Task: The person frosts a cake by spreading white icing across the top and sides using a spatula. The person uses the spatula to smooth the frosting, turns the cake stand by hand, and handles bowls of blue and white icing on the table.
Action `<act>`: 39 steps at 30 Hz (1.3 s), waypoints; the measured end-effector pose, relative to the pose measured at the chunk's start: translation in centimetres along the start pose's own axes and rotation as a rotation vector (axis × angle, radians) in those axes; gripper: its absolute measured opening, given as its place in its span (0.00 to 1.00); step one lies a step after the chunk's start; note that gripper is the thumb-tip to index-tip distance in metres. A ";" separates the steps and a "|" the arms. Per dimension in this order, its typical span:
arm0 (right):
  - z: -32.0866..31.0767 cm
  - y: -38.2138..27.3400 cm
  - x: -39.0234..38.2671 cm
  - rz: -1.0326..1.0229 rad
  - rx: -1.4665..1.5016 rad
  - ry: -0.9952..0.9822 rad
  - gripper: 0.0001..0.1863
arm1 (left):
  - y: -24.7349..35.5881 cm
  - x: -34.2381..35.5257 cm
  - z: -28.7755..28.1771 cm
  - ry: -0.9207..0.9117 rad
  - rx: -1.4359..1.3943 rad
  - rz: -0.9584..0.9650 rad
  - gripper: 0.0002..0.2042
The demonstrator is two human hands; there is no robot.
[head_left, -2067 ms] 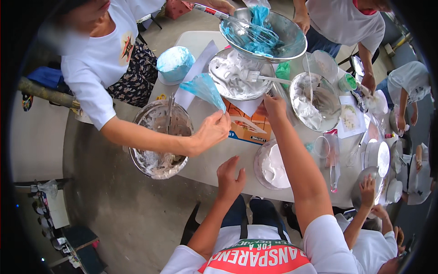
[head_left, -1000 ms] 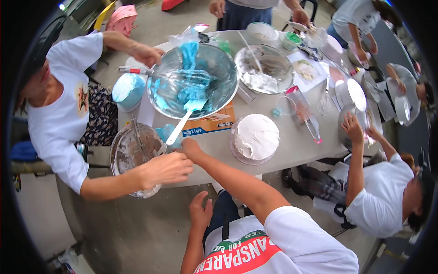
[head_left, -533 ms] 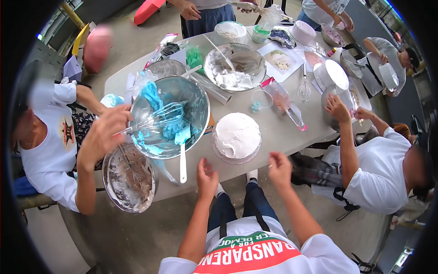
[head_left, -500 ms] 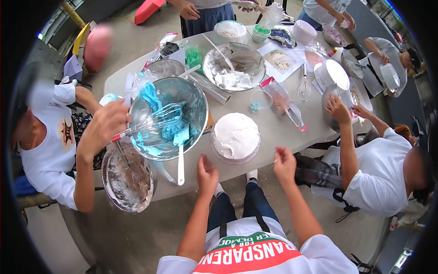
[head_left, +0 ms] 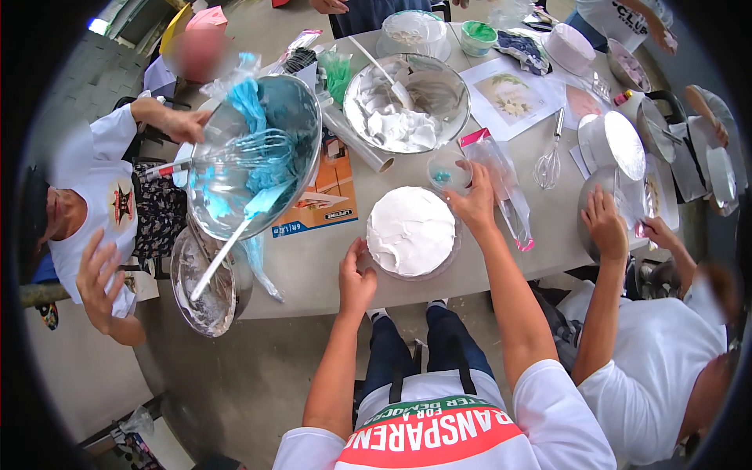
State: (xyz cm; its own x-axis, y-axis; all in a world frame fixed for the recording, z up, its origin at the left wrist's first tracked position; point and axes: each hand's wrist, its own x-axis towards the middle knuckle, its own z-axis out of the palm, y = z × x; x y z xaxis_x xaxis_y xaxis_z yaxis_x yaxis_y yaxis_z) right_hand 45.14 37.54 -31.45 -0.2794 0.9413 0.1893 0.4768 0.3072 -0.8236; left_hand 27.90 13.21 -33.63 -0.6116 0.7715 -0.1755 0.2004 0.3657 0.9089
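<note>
A round cake covered in white icing (head_left: 411, 231) sits on a thin clear base near the table's front edge. At the cake's left side is my left hand (head_left: 357, 283), open, its fingers by the edge of the base. My right hand (head_left: 475, 197) reaches to the cake's far right side. Its thumb and fingers are apart around the near edge of a small clear plastic cup (head_left: 443, 177) with blue bits inside. Whether they press on the cup I cannot tell. Just right of that hand lies a clear plastic bag with a pink edge (head_left: 507, 168).
A person at the left is beside a tilted steel bowl (head_left: 309, 168) of blue icing, with a whisk and spatula. Below it stands a smeared bowl (head_left: 182, 282). Beyond the cake is a bowl of white icing (head_left: 462, 117). A loose whisk (head_left: 548, 164) and paper sheets lie right.
My right hand has moved forward and inward to the small cup, and my left hand has come closer to the cake. The blue-icing bowl has tipped and shifted left, uncovering an orange printed sheet.
</note>
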 end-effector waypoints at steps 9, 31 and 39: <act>-3.0 1.5 -0.5 0.095 0.173 0.007 0.31 | 1.5 -0.3 1.9 0.077 0.237 0.107 0.35; 1.5 -22.0 -4.1 -0.236 0.300 -0.175 0.13 | 13.6 -12.5 -17.6 -0.755 -0.557 -0.073 0.24; 4.8 -32.8 3.4 -0.669 0.153 0.028 0.09 | 9.6 -15.0 -31.4 -0.120 -0.908 0.092 0.21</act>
State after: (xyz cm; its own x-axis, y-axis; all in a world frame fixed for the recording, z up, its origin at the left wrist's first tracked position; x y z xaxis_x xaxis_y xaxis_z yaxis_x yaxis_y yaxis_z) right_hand 24.55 29.97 -6.41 -0.4496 0.5598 0.6960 0.0851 0.8025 -0.5905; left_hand 14.99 -11.19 -10.38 -0.5297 0.8444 -0.0799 -0.4642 -0.2098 0.8605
